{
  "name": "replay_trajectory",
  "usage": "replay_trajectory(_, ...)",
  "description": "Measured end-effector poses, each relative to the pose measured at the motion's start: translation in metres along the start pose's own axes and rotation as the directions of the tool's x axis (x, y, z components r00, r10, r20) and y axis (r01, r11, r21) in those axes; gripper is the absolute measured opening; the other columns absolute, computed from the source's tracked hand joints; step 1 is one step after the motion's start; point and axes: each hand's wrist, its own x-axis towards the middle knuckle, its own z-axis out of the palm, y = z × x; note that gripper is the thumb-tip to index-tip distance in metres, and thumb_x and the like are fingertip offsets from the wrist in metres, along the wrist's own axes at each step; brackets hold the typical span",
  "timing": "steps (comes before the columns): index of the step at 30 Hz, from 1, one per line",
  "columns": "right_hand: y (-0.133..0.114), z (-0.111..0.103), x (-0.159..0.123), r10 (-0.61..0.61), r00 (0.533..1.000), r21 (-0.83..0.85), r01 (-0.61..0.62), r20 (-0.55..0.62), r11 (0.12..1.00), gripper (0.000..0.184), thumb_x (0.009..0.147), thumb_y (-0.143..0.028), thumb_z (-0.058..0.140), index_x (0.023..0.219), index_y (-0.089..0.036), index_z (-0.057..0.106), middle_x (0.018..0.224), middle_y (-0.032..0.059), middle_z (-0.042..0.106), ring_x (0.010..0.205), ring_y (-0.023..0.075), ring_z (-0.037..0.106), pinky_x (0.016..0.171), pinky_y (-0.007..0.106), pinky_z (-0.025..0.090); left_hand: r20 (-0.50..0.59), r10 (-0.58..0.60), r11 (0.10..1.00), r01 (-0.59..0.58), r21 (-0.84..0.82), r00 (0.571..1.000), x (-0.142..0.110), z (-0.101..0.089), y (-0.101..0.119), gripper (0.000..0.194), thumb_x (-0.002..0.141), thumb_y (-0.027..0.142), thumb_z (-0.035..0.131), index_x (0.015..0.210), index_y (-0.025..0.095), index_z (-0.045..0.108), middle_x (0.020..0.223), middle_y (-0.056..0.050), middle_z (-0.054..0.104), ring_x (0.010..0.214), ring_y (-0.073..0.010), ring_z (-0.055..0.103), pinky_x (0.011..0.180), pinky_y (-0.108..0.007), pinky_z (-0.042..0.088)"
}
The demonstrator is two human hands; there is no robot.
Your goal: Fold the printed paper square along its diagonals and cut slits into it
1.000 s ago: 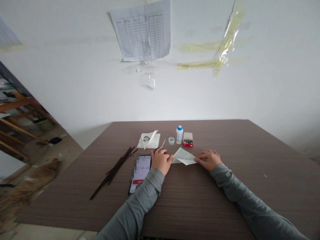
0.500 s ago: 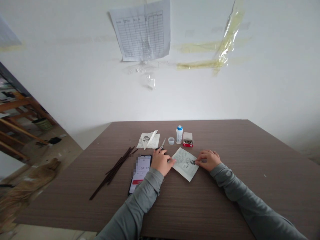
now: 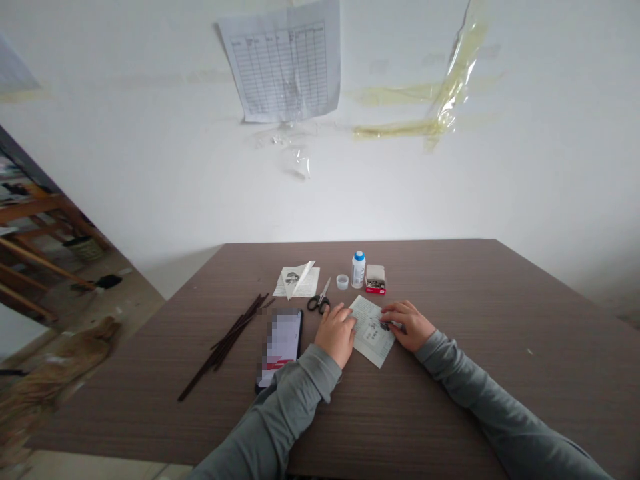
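As we are inspecting the thin, square printed paper sheet (image 3: 373,341), lying corner-on upon the wood-grain counter (image 3: 450,407), the left hand (image 3: 336,337) is pressing its edge flat with a released grip, steadying it well; the right hand (image 3: 407,325) is touching its right corner, grip indeterminate.

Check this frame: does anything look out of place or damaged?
Yes: on the wall above the table, yellowed adhesive tape is peeling away in a loose strip, and the printed grid sheet hangs tilted, unlike anything else in view.
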Motion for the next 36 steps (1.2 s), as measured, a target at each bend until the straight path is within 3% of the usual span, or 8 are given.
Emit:
replay_trajectory(4, -0.004, 0.02, -0.004, -0.052, 0.996, 0.05, 0.056, -0.073, 0.997, 0.048, 0.11, -0.018, 0.064, 0.14, -0.026, 0.101, 0.15, 0.0173, 0.097, 0.14, 0.0367, 0.093, 0.128, 0.059, 0.078, 0.043, -0.005, 0.999, 0.003, 0.051, 0.999, -0.002, 0.003, 0.006, 0.053, 0.121, 0.015, 0.066, 0.167, 0.024, 0.091, 0.178, -0.018, 0.086, 0.173, -0.0389, 0.077, 0.157, -0.067, 0.053)
replay_trajectory(9, -0.026, 0.035, -0.008, 0.029, 0.999, 0.039, -0.03, 0.044, 0.999, 0.062, 0.114, -0.026, 0.069, 0.172, -0.031, 0.088, 0.183, 0.0145, 0.082, 0.175, 0.044, 0.075, 0.147, 0.067, 0.064, 0.088, -0.033, 0.994, 0.023, 0.11, 0.996, -0.006, 0.005, 0.011, 0.064, 0.126, 0.023, 0.065, 0.188, 0.02, 0.075, 0.199, -0.021, 0.066, 0.187, -0.042, 0.064, 0.159, -0.067, 0.049)
replay_trajectory(13, -0.048, 0.03, -0.011, 0.101, 0.983, -0.186, -0.072, 0.152, 0.98, 0.068, 0.12, -0.024, 0.064, 0.187, -0.026, 0.075, 0.199, 0.0156, 0.065, 0.186, 0.0428, 0.063, 0.155, 0.06, 0.053, 0.069, -0.039, 0.994, 0.032, 0.105, 0.997, -0.009, 0.006, 0.011, 0.063, 0.126, 0.025, 0.065, 0.188, 0.025, 0.077, 0.202, -0.02, 0.061, 0.189, -0.0439, 0.061, 0.16, -0.068, 0.047)
replay_trajectory(17, -0.06, 0.015, -0.011, 0.176, 0.967, -0.348, -0.104, 0.183, 0.932, 0.07, 0.122, -0.025, 0.064, 0.191, -0.037, 0.071, 0.198, 0.0115, 0.064, 0.184, 0.0436, 0.065, 0.153, 0.07, 0.053, 0.044, -0.05, 0.995, 0.047, 0.086, 0.998, -0.011, 0.003, 0.008, 0.06, 0.125, 0.029, 0.073, 0.184, 0.033, 0.081, 0.199, -0.019, 0.066, 0.185, -0.0483, 0.065, 0.158, -0.081, 0.044)
replay_trajectory(21, -0.061, -0.004, -0.009, 0.205, 0.944, -0.292, -0.126, 0.258, 0.948, 0.071, 0.124, -0.03, 0.061, 0.193, -0.043, 0.067, 0.2, 0.0092, 0.061, 0.186, 0.0499, 0.061, 0.149, 0.082, 0.053, 0.039, -0.072, 0.992, 0.067, 0.104, 0.997, -0.013, -0.002, 0.004, 0.058, 0.126, 0.037, 0.077, 0.185, 0.038, 0.081, 0.2, -0.017, 0.066, 0.187, -0.0496, 0.062, 0.159, -0.087, 0.036)
replay_trajectory(26, -0.064, -0.01, -0.007, 0.294, 0.915, -0.296, -0.21, 0.275, 0.932, 0.067, 0.126, -0.036, 0.058, 0.19, -0.053, 0.068, 0.201, 0.0001, 0.061, 0.19, 0.0474, 0.056, 0.153, 0.078, 0.048, 0.011, -0.099, 0.987, 0.097, 0.124, 0.995, -0.018, -0.002, 0.0, 0.059, 0.124, 0.046, 0.083, 0.182, 0.038, 0.083, 0.199, -0.018, 0.067, 0.19, -0.0504, 0.058, 0.16, -0.089, 0.032)
replay_trajectory(31, -0.064, -0.005, -0.011, 0.299, 0.926, -0.312, -0.22, 0.232, 0.924, 0.068, 0.127, -0.034, 0.053, 0.192, -0.045, 0.067, 0.202, 0.0031, 0.06, 0.192, 0.0489, 0.053, 0.153, 0.084, 0.048, 0.016, -0.149, 0.977, 0.144, 0.159, 0.989, -0.019, 0.0, -0.002, 0.068, 0.124, 0.049, 0.08, 0.188, 0.025, 0.076, 0.202, -0.025, 0.061, 0.194, -0.0503, 0.052, 0.161, -0.09, 0.027)
replay_trajectory(36, -0.051, -0.012, -0.01, 0.351, 0.89, -0.294, -0.266, 0.292, 0.918, 0.069, 0.123, -0.049, 0.062, 0.192, -0.054, 0.065, 0.202, -0.0014, 0.06, 0.191, 0.0474, 0.054, 0.151, 0.084, 0.051, 0.015, -0.146, 0.981, 0.143, 0.129, 0.989, -0.019, 0.001, -0.004, 0.072, 0.122, 0.052, 0.079, 0.188, 0.025, 0.076, 0.2, -0.025, 0.063, 0.194, -0.0527, 0.05, 0.161, -0.092, 0.026)
